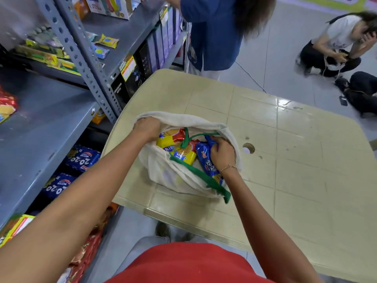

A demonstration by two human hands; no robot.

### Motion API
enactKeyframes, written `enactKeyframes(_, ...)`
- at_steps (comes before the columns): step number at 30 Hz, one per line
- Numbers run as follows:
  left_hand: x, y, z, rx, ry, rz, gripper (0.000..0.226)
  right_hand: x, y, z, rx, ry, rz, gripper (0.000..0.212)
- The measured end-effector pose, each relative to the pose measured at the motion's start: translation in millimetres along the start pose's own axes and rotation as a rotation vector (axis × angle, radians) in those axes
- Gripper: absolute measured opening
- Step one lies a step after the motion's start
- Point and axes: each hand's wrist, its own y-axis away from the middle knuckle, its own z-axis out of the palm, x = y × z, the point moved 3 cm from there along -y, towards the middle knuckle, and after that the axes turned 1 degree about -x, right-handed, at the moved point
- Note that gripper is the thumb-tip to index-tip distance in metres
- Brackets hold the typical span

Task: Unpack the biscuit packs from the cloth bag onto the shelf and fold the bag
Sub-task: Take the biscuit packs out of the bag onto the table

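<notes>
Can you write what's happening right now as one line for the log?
left hand holds cloth bag rim open | right hand grips blue biscuit pack inside | yellow packs in bag | bag on table

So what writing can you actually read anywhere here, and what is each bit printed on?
"20-20": blue biscuit pack in the cloth bag, gripped by the right hand.
"RIE": part of a word on a yellow pack in the bag.
"20-20" and "BUTTER": blue packs on the lower shelf.
"SUPER MARKET": yellow shelf tag; its smaller print is blurred.
"STAINLESS STEEL BOTTLE", roughly: black box, barely legible.
Upper-shelf packets: unreadable.
</notes>
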Motion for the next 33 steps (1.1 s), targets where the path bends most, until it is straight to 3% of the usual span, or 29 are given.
enactKeyframes(2,13,13,4,0.135,-0.033,0.032,0.025,-13,0,17,-0.159,0.045,-0.078,0.031)
enactKeyframes(5,40,42,24,0.287,0.080,0.022,0.019,-30,-2,44,-0.343,0.005,0.019,0.031)
enactKeyframes(9,38,48,51,0.172,0.293,0.117,0.027,-50,-14,60,-0.268,-0.004,0.109,0.047)
enactKeyframes(12,23,49,61,0.169,0.249,0.375,0.018,-65,-22,62,-0.231,-0.022,0.109,0.057)
enactKeyframes(14,17,54,72,0.161,0.219,0.451,0.024,-71,-26,66,-0.207,-0.042,0.134,0.061)
enactKeyframes(16,11,57,83,0.130,0.167,0.408,0.031,-73,-29,68,-0.188,-0.039,0.172,0.053)
enactKeyframes(19,-2,56,86,0.026,0.134,0.207,0.051,-72,-34,70,-0.233,-0.180,0.254,0.044)
enactKeyframes(23,-23,50,74,-0.047,0.635,-0.029,0.071,-71,-26,64,-0.351,-0.518,0.424,0.032)
enactKeyframes(25,-22,49,64,-0.057,0.733,-0.067,0.082,-67,-19,55,-0.356,-0.597,0.475,0.041)
enactKeyframes(29,-19,50,52,-0.026,0.640,-0.056,0.088,-54,-1,22,-0.201,-0.596,0.503,0.038)
enactKeyframes(31,-14,50,51,-0.144,0.716,-0.052,0.091,-46,13,4,-0.118,-0.606,0.500,0.032)
enactKeyframes(33,-3,53,50,-0.364,0.972,-0.104,0.097,-34,30,-12,-0.058,-0.624,0.515,0.032)
